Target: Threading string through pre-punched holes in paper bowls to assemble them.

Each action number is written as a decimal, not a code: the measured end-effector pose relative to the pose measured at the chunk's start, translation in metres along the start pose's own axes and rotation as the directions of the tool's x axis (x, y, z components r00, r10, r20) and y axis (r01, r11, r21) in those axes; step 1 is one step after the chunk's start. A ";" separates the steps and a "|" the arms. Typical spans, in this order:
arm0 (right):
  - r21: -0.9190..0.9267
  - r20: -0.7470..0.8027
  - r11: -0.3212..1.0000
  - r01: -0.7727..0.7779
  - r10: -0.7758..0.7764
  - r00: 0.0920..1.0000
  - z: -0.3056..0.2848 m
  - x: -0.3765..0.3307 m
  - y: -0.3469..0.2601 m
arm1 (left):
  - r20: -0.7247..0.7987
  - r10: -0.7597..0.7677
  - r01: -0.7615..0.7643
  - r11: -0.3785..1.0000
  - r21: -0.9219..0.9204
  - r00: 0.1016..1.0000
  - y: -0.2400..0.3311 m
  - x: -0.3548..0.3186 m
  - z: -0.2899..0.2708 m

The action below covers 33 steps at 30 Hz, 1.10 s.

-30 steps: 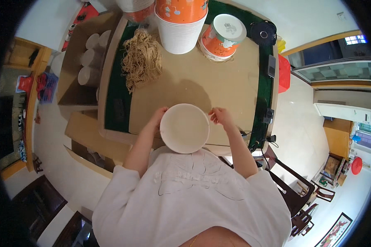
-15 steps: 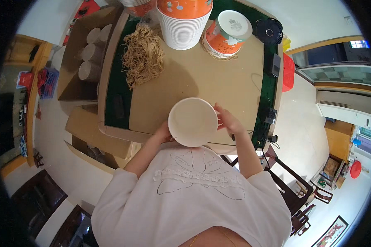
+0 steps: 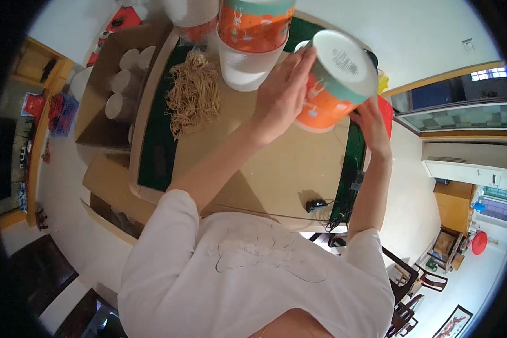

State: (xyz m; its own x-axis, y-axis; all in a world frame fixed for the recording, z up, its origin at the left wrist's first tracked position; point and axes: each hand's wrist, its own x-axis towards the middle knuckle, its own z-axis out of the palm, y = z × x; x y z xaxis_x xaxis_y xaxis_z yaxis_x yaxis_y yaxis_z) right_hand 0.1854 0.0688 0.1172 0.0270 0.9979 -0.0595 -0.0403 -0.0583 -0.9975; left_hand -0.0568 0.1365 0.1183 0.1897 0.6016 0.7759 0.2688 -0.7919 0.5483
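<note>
1. Over the far right part of the tabletop (image 3: 276, 169), both hands hold one orange paper tub (image 3: 332, 84) tipped on its side, its white base facing up toward the camera.
2. The left hand (image 3: 281, 93) lies spread and flat against the tub's near wall; the right hand (image 3: 369, 115) curls around its far lower side, so the tub is gripped between them, lifted clear of the surface.
3. As a judgement, the work looks partway done: a stack of orange tubs (image 3: 253, 34) stands at the far edge, a loose heap of thin tan bands or strings (image 3: 194, 98) waits beside it, and white round cups or lids (image 3: 124, 79) sit in an open cardboard box (image 3: 96, 132) to the left.
4. The tub is smooth, glossy printed paper with a teal band and a tapering round shape; the tabletop is matt brown board over dark green cloth (image 3: 155, 146); the heap is wiry and tangled.
</note>
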 end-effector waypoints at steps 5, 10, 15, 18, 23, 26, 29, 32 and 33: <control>-0.132 -0.189 0.984 0.116 -0.140 0.972 -0.027 0.092 -0.009 | 0.060 0.101 -0.108 0.984 0.138 0.993 -0.031 0.024 0.056; -0.184 -0.363 0.982 0.043 -0.108 0.926 -0.048 0.124 0.055 | 0.285 0.021 -0.019 1.000 -0.010 0.958 -0.017 -0.019 0.049; -0.690 -0.242 0.629 0.359 -0.668 0.704 -0.004 0.113 0.024 | 0.402 0.395 0.308 0.281 -0.909 0.826 0.126 -0.023 -0.034; -0.878 0.085 0.287 0.383 -0.694 0.715 0.033 0.108 0.004 | 0.347 0.641 0.441 0.015 -0.897 0.685 0.171 -0.013 -0.067; -0.945 0.200 0.182 0.273 -0.338 0.920 0.040 0.106 0.066 | 0.294 0.708 0.437 -0.022 -0.899 0.642 0.204 -0.007 -0.072; -0.948 0.188 0.165 0.273 -0.402 0.896 0.036 0.102 0.080 | 0.343 0.656 0.409 0.058 -0.911 0.672 0.222 -0.008 -0.070; -0.938 0.220 0.154 0.311 -0.429 0.876 0.031 0.112 0.086 | 0.496 0.673 0.582 0.118 -0.804 0.549 0.238 -0.010 -0.063; -0.922 0.259 0.140 0.361 -0.471 0.843 0.033 0.111 0.090 | 0.584 0.615 0.670 0.119 -0.732 0.529 0.259 -0.009 -0.056; -0.919 0.281 0.114 0.378 -0.482 0.830 0.031 0.112 0.091 | 0.552 0.600 0.646 0.076 -0.760 0.579 0.268 -0.001 -0.056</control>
State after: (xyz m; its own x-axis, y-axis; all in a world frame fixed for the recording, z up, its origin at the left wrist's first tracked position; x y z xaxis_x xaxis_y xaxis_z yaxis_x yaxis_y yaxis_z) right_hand 0.1534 0.1764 0.0210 -0.2392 0.8645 0.4421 0.9233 0.3434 -0.1720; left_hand -0.0381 -0.0828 0.2821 0.7925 -0.0691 0.6059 -0.5744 0.2492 0.7797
